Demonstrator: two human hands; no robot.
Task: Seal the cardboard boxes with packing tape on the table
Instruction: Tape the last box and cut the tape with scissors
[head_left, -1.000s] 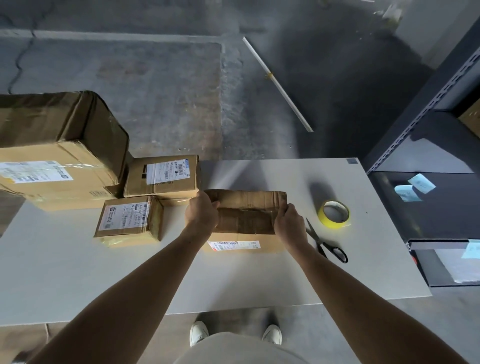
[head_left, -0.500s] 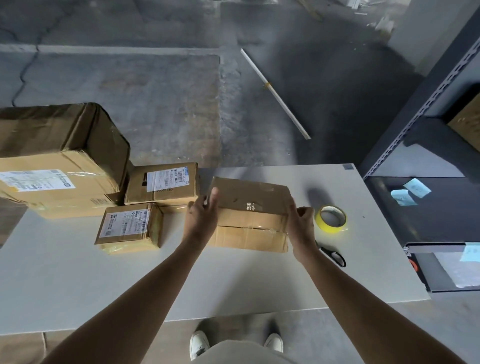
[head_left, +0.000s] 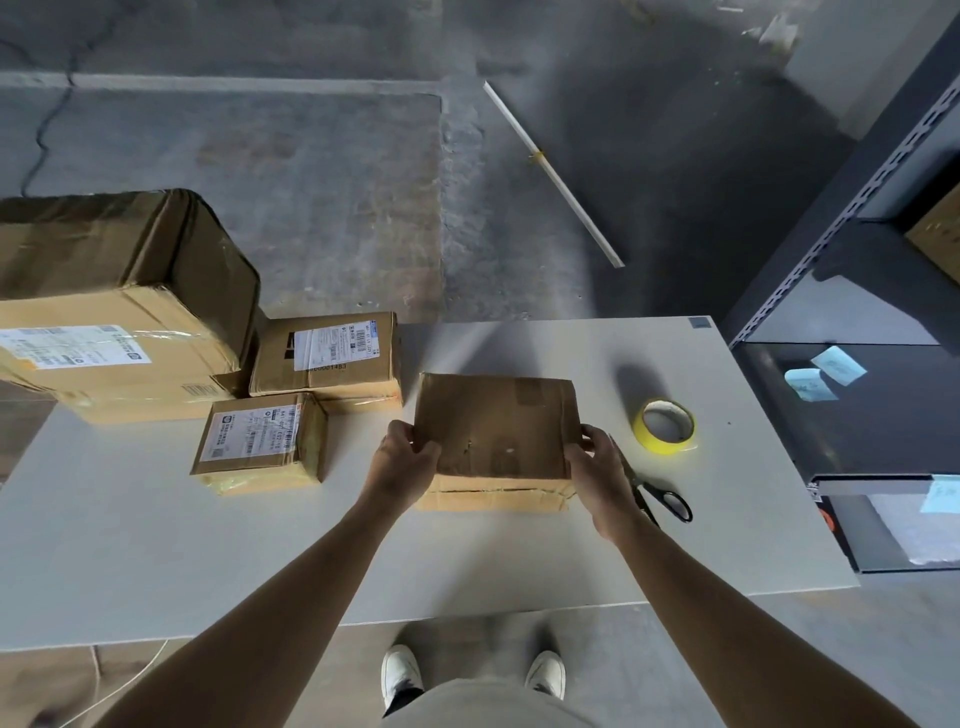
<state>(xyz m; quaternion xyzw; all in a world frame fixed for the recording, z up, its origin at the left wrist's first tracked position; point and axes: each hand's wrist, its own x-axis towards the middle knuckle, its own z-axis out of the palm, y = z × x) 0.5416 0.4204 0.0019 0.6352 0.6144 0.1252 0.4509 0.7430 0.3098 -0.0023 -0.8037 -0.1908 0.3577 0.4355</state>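
Observation:
A flat brown cardboard box (head_left: 496, 423) lies on the white table (head_left: 467, 561) in front of me. My left hand (head_left: 402, 465) grips its near left corner and my right hand (head_left: 597, 475) grips its near right corner. The box's top face is plain cardboard with an old tape patch near the far right. A roll of yellow packing tape (head_left: 665, 426) lies flat just right of the box. Black-handled scissors (head_left: 657, 493) lie beside my right hand, partly hidden by it.
Three labelled boxes sit at the table's left: a large one (head_left: 104, 312), a medium one (head_left: 327, 356) and a small one (head_left: 260, 441). A dark metal shelf unit (head_left: 857, 260) stands to the right. A white rod (head_left: 556, 176) lies on the concrete floor beyond.
The box has been turned over in both hands, from showing its labelled side to lying flat with a plain face up. Both hands shifted to its near corners.

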